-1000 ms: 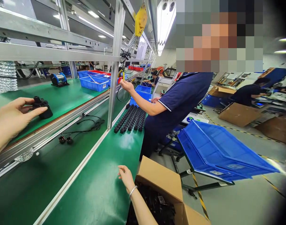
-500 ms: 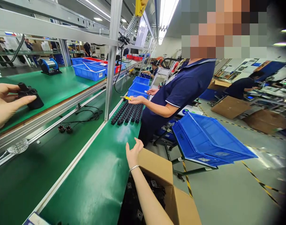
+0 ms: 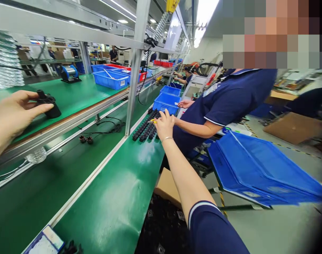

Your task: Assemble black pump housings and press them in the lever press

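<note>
My left hand (image 3: 14, 114) is at the left, with thumb and fingers closed round a black plastic part (image 3: 48, 104) that rests on the raised green shelf (image 3: 79, 93). My right hand (image 3: 165, 125) is stretched far forward, back towards me and fingers apart, holding nothing. It hovers at the near right edge of several rows of small black parts (image 3: 146, 128) laid on the green bench (image 3: 116, 197). A yellow tool tip (image 3: 153, 121) shows just left of my fingers, where a co-worker's forearm (image 3: 200, 127) also reaches; that person's hand is hidden behind mine.
A co-worker in a dark blue shirt (image 3: 229, 102) stands close at the right. An open cardboard box (image 3: 167, 188) of black parts sits below my right arm. Tilted blue bins (image 3: 258, 169) stand to the right and blue crates (image 3: 165, 102) behind the rows. Black cables (image 3: 108, 128) lie on the lower belt.
My right hand has gone from the cardboard box forward to the rows of black parts. The co-worker's hand came down from the hanging tool to those rows. My left hand stays on the black part.
</note>
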The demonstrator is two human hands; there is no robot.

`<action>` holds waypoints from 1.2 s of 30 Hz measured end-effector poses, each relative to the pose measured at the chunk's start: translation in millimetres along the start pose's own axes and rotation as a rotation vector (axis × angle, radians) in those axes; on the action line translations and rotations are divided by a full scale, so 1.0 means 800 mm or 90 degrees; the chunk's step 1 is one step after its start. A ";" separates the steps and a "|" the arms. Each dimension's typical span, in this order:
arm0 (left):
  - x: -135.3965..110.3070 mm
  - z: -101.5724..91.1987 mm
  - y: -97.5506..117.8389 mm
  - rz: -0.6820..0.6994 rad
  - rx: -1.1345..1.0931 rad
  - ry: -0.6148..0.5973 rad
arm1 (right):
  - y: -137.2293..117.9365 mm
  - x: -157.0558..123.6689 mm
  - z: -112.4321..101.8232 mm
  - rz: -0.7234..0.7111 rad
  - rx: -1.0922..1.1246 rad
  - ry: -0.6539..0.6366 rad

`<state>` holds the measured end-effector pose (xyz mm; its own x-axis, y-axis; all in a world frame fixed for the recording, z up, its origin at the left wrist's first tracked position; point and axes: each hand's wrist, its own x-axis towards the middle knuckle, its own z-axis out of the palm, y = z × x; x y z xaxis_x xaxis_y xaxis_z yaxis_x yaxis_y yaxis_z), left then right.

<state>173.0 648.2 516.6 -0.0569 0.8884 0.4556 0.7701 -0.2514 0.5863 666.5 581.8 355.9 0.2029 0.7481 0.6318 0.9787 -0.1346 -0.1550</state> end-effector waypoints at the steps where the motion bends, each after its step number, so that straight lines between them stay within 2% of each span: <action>1: -0.002 -0.001 0.004 -0.001 -0.053 -0.004 | 0.001 0.004 -0.002 -0.014 0.021 0.005; 3: -0.006 -0.003 0.008 0.008 -0.150 -0.027 | 0.002 0.008 -0.010 -0.034 0.068 0.028; 5: -0.006 -0.003 0.006 0.017 -0.187 -0.050 | 0.000 0.005 -0.024 -0.043 0.113 0.071; 7: -0.006 -0.003 0.001 0.015 -0.208 -0.053 | -0.010 -0.005 -0.046 -0.058 0.192 0.134; 9: -0.005 -0.005 0.000 0.008 -0.236 -0.047 | -0.033 -0.027 -0.075 -0.042 0.342 0.167; 11: -0.012 -0.008 0.007 0.005 -0.272 -0.038 | -0.067 -0.061 -0.105 0.031 0.562 0.118; 13: -0.033 -0.013 0.023 0.005 -0.323 -0.031 | -0.109 -0.108 -0.128 0.142 0.793 -0.016; 15: -0.077 -0.018 0.041 0.007 -0.386 -0.037 | -0.153 -0.168 -0.136 0.264 0.968 -0.174; 17: -0.145 -0.020 0.057 -0.009 -0.463 -0.067 | -0.194 -0.241 -0.131 0.409 1.066 -0.337; 20: -0.274 -0.021 0.061 -0.173 -0.747 -0.204 | -0.240 -0.364 -0.117 0.655 1.073 -0.559; 22: -0.360 -0.027 0.051 -0.311 -0.830 -0.233 | -0.257 -0.435 -0.116 0.728 1.045 -0.667; 24: -0.432 -0.042 0.036 -0.458 -0.854 -0.260 | -0.264 -0.480 -0.126 0.736 1.007 -0.713; 26: -0.482 -0.064 0.021 -0.552 -0.859 -0.263 | -0.266 -0.492 -0.143 0.652 0.937 -0.699; 27: -0.499 -0.076 0.015 -0.573 -0.861 -0.252 | -0.266 -0.487 -0.152 0.567 0.894 -0.678; 29: -0.519 -0.100 0.009 -0.581 -0.868 -0.224 | -0.269 -0.460 -0.173 0.320 0.799 -0.601; 33: -0.534 -0.140 0.013 -0.575 -0.891 -0.186 | -0.296 -0.389 -0.224 -0.190 0.647 -0.374; 36: -0.542 -0.164 0.020 -0.563 -0.877 -0.181 | -0.331 -0.351 -0.262 -0.464 0.532 -0.222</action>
<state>126.5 208.7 416.1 0.0875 0.9303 -0.3562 -0.5459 0.3439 0.7640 356.9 271.0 378.6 -0.5466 0.6278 0.5542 0.5085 0.7746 -0.3760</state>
